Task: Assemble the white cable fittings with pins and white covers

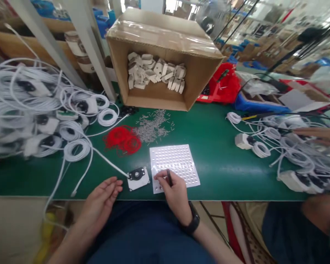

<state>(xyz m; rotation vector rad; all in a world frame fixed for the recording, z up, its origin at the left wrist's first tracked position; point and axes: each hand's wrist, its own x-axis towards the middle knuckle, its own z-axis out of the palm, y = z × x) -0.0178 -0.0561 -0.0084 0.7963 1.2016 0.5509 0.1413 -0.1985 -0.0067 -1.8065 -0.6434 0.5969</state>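
Observation:
My right hand (173,190) is over the lower left of a pale sheet (172,156) covered in rows of small shiny round dots. A thin dark pen-like tool (169,177) sticks up between its fingers; the tip is hidden. Thumb and forefinger are close together at the sheet's left side. My left hand (103,194), fingers loosely extended and holding nothing visible, rests by the table's front edge. Just right of it lies a flat white housing plate (139,178) with a black round-centred part on top and a white cable (110,163) running off to the upper left.
Red rubber bands (123,139) and loose screws (153,126) lie behind the plate. A cardboard box (165,44) of white housings stands at the back. Coiled white cables (77,148) crowd the left. At right, a co-worker's hand (320,135) is over more cabled units (294,181).

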